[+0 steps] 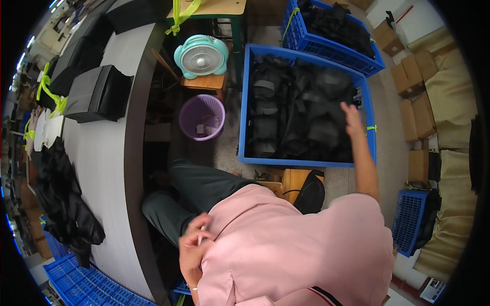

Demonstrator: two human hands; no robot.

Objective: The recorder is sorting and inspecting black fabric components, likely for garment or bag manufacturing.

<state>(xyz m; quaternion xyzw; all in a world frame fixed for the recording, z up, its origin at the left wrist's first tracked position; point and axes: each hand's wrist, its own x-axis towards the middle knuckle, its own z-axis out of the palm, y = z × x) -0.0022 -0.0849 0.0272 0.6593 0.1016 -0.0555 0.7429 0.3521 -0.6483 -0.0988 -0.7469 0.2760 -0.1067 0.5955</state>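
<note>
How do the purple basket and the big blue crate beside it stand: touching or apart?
Apart: the head view shows a strip of grey floor between the purple basket and the blue crate.

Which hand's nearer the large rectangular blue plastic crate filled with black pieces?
Right. The right hand is over the right side of the blue crate; the left hand is well outside it, beside the pink shirt.

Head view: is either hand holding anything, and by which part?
The left hand seems to hold a small pale object between its fingers, blur hiding which part. Whether the right hand, at the blue crate, holds anything cannot be told.
</note>
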